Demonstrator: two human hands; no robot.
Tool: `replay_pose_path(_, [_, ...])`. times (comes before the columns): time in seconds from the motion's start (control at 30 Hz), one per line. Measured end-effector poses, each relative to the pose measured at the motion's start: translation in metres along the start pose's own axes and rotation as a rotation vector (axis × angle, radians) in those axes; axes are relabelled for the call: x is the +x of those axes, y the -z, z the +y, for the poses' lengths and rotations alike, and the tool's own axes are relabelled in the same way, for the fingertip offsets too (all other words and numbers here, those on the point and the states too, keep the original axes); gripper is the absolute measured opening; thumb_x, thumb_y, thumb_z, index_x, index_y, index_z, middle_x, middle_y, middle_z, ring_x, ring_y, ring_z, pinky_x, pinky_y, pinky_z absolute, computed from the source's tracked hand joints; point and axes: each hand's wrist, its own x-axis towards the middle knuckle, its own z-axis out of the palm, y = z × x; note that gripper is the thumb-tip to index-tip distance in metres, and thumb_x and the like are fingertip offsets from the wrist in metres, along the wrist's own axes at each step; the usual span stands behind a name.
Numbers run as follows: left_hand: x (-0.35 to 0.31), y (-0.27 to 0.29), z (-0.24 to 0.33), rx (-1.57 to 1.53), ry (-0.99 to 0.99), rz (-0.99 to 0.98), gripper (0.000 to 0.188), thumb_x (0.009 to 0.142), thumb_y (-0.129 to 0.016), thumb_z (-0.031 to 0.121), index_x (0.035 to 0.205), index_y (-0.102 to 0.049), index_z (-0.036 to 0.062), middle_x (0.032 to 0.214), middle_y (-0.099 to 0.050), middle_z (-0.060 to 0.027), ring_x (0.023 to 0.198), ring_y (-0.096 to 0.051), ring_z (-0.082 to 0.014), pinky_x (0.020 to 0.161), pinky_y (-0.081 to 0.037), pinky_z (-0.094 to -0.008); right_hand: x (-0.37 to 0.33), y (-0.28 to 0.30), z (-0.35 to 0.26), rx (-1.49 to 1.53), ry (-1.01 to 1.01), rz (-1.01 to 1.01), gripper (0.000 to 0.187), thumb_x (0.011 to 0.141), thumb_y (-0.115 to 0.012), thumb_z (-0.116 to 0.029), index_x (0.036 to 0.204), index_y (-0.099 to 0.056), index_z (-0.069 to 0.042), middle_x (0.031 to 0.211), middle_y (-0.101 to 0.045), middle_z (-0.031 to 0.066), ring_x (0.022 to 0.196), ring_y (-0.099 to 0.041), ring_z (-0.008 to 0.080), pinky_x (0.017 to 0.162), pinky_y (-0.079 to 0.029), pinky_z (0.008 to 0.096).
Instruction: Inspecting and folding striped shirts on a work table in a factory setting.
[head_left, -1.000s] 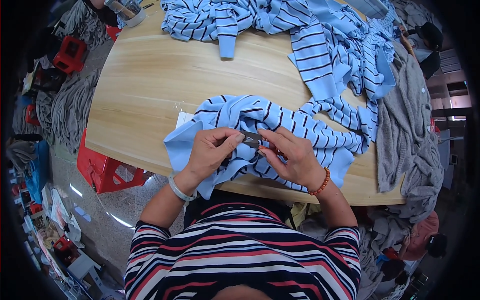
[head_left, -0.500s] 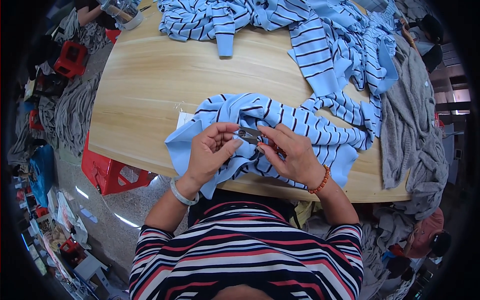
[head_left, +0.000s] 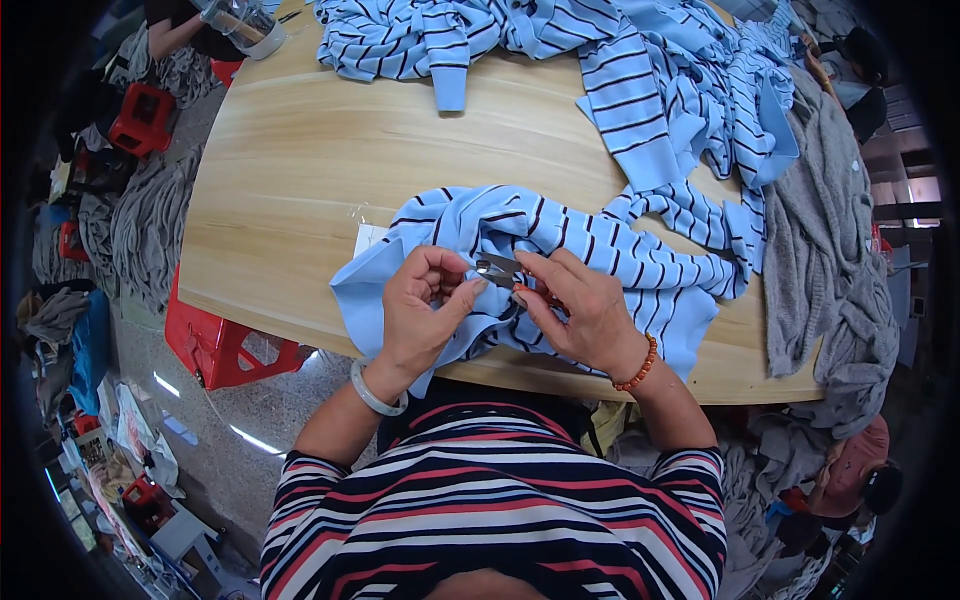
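Over the near edge of the table, my right hand [head_left: 580, 305] grips a pair of dark thread snips [head_left: 503, 271] between thumb and fingers, with their points toward the left. My left hand [head_left: 425, 305] is curled, thumb and fingertips drawn close beside the snips' tips. What it pinches is too small to make out. Beneath both hands lies a light blue knit garment [head_left: 590, 245] with dark and white stripes, bunched up, its plain blue band spread at the left. A small white tag [head_left: 368, 238] shows by its left edge.
More striped blue garments [head_left: 640, 110] are heaped along the table's far side. Grey knitwear [head_left: 815, 240] hangs over the right edge. A clear container [head_left: 245, 28] stands at the far left corner. A red stool [head_left: 225, 335] is by the table's left side; other people sit further off.
My left fingertips have shifted slightly left and down, a little away from the snips. My right hand keeps its grip on them, and the garment lies almost unchanged.
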Motion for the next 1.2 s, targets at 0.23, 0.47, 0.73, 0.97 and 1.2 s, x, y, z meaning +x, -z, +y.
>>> replay_pose_path(0.23, [-0.002,-0.003,-0.004,0.1,-0.058,0.057,0.022,0.085,-0.07,0.0,0.101,-0.054,0.0024,0.085,-0.063,-0.0013,0.075,-0.057,-0.0037,0.067,-0.045,-0.0177,-0.002,-0.004,0.0,-0.038,0.0,0.03,0.038,0.081,-0.071,-0.008,0.117,-0.061,-0.003,0.079,-0.057,0.0086,0.057,-0.058,0.0213,0.049,-0.044,0.0309])
replay_pose_path(0.47, [-0.003,-0.004,-0.002,0.187,-0.095,0.058,0.012,0.089,-0.066,0.001,0.096,-0.057,0.0021,0.082,-0.062,0.0002,0.069,-0.054,-0.0021,0.061,-0.043,-0.0164,-0.003,-0.007,-0.002,-0.099,0.024,0.059,0.039,0.081,-0.071,-0.011,0.118,-0.061,-0.004,0.079,-0.056,0.0086,0.057,-0.057,0.0234,0.048,-0.044,0.0333])
replay_pose_path(0.73, [-0.003,-0.005,-0.007,0.288,-0.15,0.063,0.008,0.093,-0.06,0.002,0.099,-0.055,0.0023,0.082,-0.058,0.002,0.065,-0.048,-0.0012,0.058,-0.04,-0.016,-0.004,-0.008,-0.006,-0.182,0.06,0.086,0.039,0.082,-0.071,-0.011,0.118,-0.06,-0.003,0.077,-0.053,0.0084,0.057,-0.056,0.0235,0.049,-0.044,0.0341])
replay_pose_path(0.97, [-0.007,-0.004,-0.01,0.251,-0.163,0.022,0.009,0.096,-0.054,0.003,0.103,-0.05,0.0015,0.093,-0.06,-0.0028,0.071,-0.049,-0.0023,0.063,-0.042,-0.0168,-0.005,-0.008,-0.009,-0.279,0.099,0.111,0.042,0.081,-0.071,-0.012,0.12,-0.059,-0.002,0.075,-0.051,0.0075,0.057,-0.054,0.0222,0.049,-0.043,0.0331])
replay_pose_path(1.2, [-0.008,-0.004,-0.008,0.276,-0.208,0.047,0.006,0.097,-0.053,0.003,0.101,-0.049,0.0012,0.097,-0.059,-0.0054,0.075,-0.049,-0.0039,0.068,-0.042,-0.0179,-0.008,-0.01,-0.008,-0.382,0.136,0.103,0.043,0.08,-0.071,-0.011,0.12,-0.059,0.001,0.075,-0.051,0.0062,0.061,-0.054,0.0201,0.051,-0.043,0.0318])
